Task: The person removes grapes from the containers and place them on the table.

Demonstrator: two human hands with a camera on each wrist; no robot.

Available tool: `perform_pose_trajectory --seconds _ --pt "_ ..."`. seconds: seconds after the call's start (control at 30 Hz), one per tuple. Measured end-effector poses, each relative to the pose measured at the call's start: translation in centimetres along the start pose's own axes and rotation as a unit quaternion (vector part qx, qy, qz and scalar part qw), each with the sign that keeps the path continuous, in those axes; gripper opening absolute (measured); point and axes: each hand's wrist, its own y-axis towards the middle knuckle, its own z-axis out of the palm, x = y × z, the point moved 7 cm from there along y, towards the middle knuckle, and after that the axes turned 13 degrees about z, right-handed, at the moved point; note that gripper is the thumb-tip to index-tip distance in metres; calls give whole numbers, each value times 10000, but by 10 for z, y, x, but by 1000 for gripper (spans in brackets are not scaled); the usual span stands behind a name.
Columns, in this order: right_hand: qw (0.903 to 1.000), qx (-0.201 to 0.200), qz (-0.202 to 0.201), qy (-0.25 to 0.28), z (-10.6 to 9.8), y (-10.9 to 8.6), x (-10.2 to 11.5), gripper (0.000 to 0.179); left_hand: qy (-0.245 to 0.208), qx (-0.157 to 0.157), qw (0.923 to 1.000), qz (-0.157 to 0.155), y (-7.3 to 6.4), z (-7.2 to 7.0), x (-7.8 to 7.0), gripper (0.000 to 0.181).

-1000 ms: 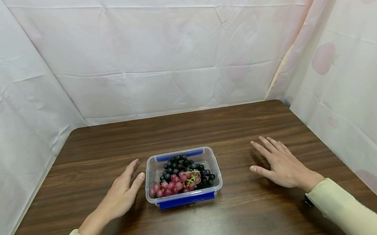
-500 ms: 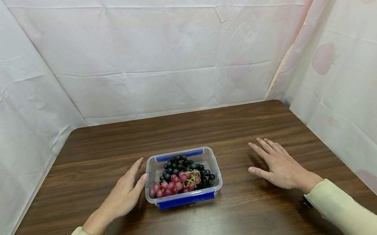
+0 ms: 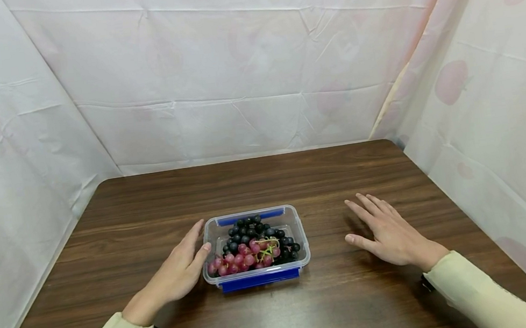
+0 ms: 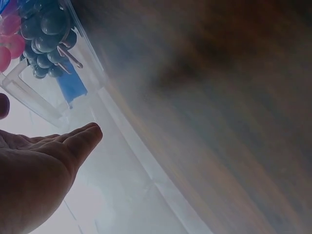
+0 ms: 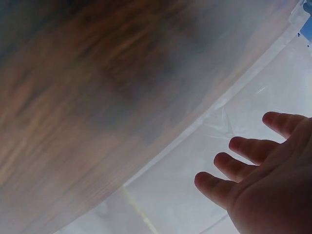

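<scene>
A clear plastic food container (image 3: 258, 277) with blue clips stands lidless on the brown wooden table. Inside it lie dark grapes (image 3: 244, 231) towards the back and right, and a bunch of red grapes (image 3: 239, 260) with a green stem at the front. My left hand (image 3: 178, 271) is at the container's left side, fingers straight, thumb tip overlapping the rim in the head view. In the left wrist view that hand (image 4: 44, 161) shows its palm below the container's corner. Well to the right of the container, my right hand (image 3: 395, 235) hovers with spread fingers and holds nothing.
The wooden table (image 3: 265, 182) extends behind and around the container. White sheeting (image 3: 233, 70) closes off the back and both sides, with faint pink fruit prints on the right. A dark strap (image 3: 426, 283) shows under the right cuff.
My left hand has moved right, closer to the container, its thumb now overlapping the rim. My right hand has shifted slightly left. The container and grapes have stayed put.
</scene>
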Motion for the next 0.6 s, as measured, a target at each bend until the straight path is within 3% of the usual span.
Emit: perform_pose_trajectory --seconds 0.37,0.6 --pt "9999 -68 -77 11 -1 -2 5 84 56 18 9998 194 2 4 -5 59" --pt "9998 -96 -139 48 -1 -3 9 83 211 101 9996 159 2 5 -7 62"
